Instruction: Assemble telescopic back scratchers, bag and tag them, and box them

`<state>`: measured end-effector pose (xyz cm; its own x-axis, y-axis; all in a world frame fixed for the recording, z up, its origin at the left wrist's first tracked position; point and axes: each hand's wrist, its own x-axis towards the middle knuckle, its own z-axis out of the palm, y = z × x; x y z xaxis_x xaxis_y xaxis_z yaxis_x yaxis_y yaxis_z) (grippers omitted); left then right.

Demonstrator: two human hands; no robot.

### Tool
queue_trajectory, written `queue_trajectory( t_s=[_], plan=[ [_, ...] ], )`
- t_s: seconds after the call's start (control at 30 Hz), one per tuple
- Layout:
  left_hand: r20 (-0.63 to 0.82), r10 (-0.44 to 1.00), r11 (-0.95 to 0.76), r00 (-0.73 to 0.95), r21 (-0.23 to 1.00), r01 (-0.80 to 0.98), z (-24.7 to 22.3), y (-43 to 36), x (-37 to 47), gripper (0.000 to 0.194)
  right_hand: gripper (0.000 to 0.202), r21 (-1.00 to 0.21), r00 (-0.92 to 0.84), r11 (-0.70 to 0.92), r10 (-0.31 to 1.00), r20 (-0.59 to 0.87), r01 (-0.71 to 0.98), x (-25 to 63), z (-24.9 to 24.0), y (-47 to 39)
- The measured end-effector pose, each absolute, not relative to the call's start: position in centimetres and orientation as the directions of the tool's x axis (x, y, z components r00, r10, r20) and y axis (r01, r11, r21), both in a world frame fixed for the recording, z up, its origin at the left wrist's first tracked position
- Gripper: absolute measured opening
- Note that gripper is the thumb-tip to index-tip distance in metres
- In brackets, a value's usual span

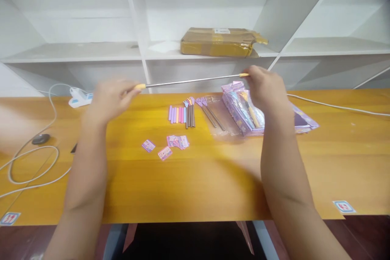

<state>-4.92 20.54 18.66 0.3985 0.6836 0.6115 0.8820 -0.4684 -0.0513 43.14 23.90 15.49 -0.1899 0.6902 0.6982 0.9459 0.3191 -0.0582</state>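
Observation:
Stretched out between my hands above the table is a thin metal telescopic back scratcher (pixel 191 81) with yellow ends. My left hand (pixel 111 99), slightly blurred, pinches one yellow end; my right hand (pixel 266 89) is closed on the other, hiding its tip. Below it lie a row of coloured handle tubes (pixel 177 115), several claw-headed metal rods (pixel 190 113) side by side, and two purple-clawed rods (pixel 211 113) on clear plastic film (pixel 231 132). Small printed cards (pixel 178 141) rest nearer to me. Purple packaging (pixel 237 109) with more scratchers sits partly behind my right forearm.
A taped cardboard box (pixel 219 42) lies on the white shelf (pixel 91 52) behind the wooden table (pixel 189 191). White cables (pixel 33 187), a power strip (pixel 79 97) and a dark mouse (pixel 40 139) are at left. Another white cable (pixel 341 108) crosses the right side.

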Motion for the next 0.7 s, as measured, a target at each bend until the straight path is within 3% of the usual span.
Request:
queue_trajectory(
  t_s=[0.2,0.37,0.7],
  plan=[
    [0.556,0.68,-0.524,0.478,-0.089,0.847,15.5,19.9,2.1,0.046,0.029,0.141,-0.399,0.389,0.737,0.545,0.91,32.4,13.6,21.1],
    [0.509,0.702,-0.497,0.498,-0.152,0.855,16.3,18.5,2.3,0.044,0.034,0.173,-0.457,0.429,0.758,0.465,0.887,30.3,13.2,19.8],
    [0.47,0.741,-0.51,0.479,-0.069,0.858,16.1,18.6,3.0,0.036,0.023,0.188,-0.439,0.397,0.808,0.393,0.898,31.3,14.4,19.3]
  ],
)
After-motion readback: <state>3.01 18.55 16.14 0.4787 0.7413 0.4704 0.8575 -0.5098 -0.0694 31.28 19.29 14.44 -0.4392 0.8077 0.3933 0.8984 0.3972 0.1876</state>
